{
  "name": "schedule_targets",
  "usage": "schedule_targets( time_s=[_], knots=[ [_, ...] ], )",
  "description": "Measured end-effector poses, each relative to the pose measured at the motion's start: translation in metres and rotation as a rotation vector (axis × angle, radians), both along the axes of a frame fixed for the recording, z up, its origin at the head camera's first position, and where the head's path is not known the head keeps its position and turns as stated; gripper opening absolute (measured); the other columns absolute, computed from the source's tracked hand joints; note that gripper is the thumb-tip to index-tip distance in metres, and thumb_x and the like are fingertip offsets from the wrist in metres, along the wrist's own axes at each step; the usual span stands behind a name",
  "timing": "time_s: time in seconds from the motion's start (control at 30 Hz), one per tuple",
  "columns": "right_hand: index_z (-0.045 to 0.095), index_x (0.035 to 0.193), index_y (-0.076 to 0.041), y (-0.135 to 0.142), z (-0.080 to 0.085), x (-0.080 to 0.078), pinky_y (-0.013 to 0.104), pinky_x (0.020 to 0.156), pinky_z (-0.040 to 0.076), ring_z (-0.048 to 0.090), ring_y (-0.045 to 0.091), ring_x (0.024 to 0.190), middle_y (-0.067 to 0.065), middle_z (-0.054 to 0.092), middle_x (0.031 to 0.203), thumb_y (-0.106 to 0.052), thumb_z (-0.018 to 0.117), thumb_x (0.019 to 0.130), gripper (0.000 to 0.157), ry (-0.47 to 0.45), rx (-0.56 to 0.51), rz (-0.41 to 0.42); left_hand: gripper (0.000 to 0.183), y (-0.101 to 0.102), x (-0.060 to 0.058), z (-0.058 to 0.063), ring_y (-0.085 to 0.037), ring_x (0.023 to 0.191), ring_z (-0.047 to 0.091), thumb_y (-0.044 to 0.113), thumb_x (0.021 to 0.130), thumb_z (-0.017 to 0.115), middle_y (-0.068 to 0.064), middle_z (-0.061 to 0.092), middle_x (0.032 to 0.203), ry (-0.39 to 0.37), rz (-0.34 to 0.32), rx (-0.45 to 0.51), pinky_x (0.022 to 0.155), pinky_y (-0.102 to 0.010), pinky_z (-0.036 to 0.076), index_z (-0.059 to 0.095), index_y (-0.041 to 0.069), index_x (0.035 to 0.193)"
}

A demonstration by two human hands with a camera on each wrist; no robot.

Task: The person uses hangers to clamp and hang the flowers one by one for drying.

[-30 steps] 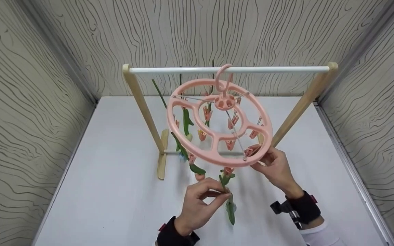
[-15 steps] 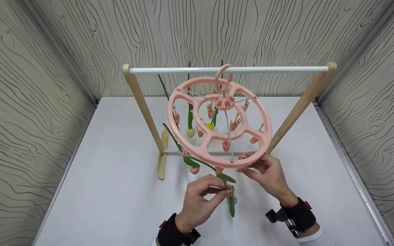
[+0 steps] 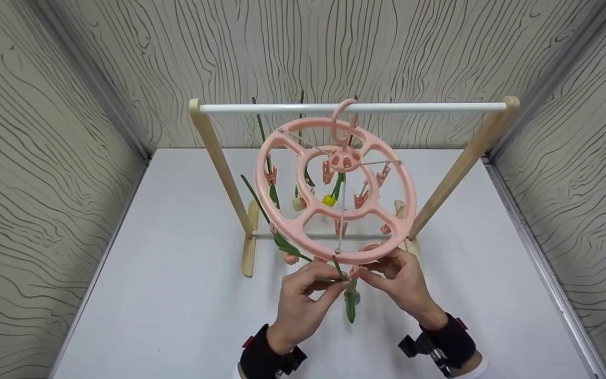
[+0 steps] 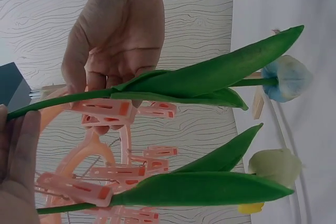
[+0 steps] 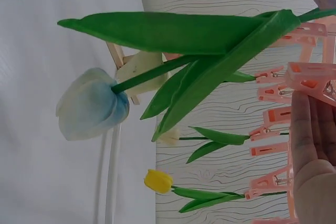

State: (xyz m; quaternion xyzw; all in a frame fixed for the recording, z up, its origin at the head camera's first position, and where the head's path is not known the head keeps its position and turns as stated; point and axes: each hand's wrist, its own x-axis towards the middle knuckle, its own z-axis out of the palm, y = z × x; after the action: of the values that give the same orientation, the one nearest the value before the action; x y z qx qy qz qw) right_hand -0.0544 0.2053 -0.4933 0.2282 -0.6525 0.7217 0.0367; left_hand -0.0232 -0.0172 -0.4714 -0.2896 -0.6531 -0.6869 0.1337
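Note:
My left hand (image 3: 303,302) pinches the green stem of an artificial tulip (image 4: 286,77) with a pale blue and white bloom. The tulip hangs head down, its long leaves (image 5: 210,51) below the fingers. Just right of the stem, my right hand (image 3: 400,281) holds a pink clip (image 3: 355,270) at the front of a round pink clip hanger (image 3: 262,184). In the left wrist view this clip lies right against the stem; whether its jaws grip it I cannot tell. Other tulips hang upside down from clips, among them a yellow one (image 5: 158,181) and a whitish one (image 4: 275,166).
The hanger hooks over a white rod (image 3: 418,107) between wooden legs (image 3: 221,168). Several pink clips dangle under the ring, and stems stick up through and beside it at the left and back. Below is a white tabletop (image 3: 177,316), with wood-grain panels (image 3: 303,52) around it.
The hanger has turned, its front side swinging left and its hung tulips shifting with it. My right hand has moved left and down with the clip, up to the tulip stem. The left hand barely moved.

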Motion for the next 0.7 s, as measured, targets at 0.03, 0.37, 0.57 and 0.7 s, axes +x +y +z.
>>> schedule_targets(
  time_s=[0.03,0.37,0.57,0.7],
  knots=[
    [0.067,0.130,0.005,-0.001,0.000,0.000,0.023,0.096,0.066,0.078,0.010,0.110,-0.003,0.077,0.123,0.025,0.069,0.089,0.046,-0.004,-0.002,0.008,0.014,-0.001,-0.001,-0.001,-0.027,0.095,0.081,-0.004,0.098,0.076,-0.022,0.077,0.102,0.011,0.005,-0.002,0.081,-0.035,0.071,0.075,-0.002,0.111],
    [0.066,0.135,0.004,-0.011,0.006,0.007,0.024,0.097,0.066,0.078,0.012,0.111,-0.001,0.076,0.125,0.024,0.069,0.090,0.049,-0.013,-0.023,0.022,0.013,-0.007,-0.008,-0.007,-0.027,0.088,0.081,-0.004,0.098,0.076,-0.022,0.077,0.102,0.041,0.081,-0.035,0.076,-0.032,0.070,0.075,-0.002,0.110],
    [0.067,0.132,0.009,-0.017,0.007,0.009,0.025,0.097,0.066,0.079,0.012,0.109,0.000,0.079,0.123,0.024,0.069,0.089,0.046,0.004,-0.041,0.017,0.013,-0.009,-0.011,-0.008,-0.027,0.088,0.081,-0.006,0.096,0.076,-0.020,0.078,0.102,0.059,0.089,-0.029,0.076,-0.031,0.070,0.075,-0.002,0.109],
    [0.068,0.130,0.011,-0.021,0.007,0.008,0.025,0.097,0.066,0.080,0.013,0.108,0.001,0.081,0.121,0.024,0.069,0.090,0.042,0.012,-0.055,0.019,0.014,-0.009,-0.012,-0.008,-0.028,0.088,0.081,-0.006,0.096,0.077,-0.021,0.078,0.102,0.068,0.097,-0.019,0.077,-0.030,0.070,0.076,-0.003,0.109]
  ],
)
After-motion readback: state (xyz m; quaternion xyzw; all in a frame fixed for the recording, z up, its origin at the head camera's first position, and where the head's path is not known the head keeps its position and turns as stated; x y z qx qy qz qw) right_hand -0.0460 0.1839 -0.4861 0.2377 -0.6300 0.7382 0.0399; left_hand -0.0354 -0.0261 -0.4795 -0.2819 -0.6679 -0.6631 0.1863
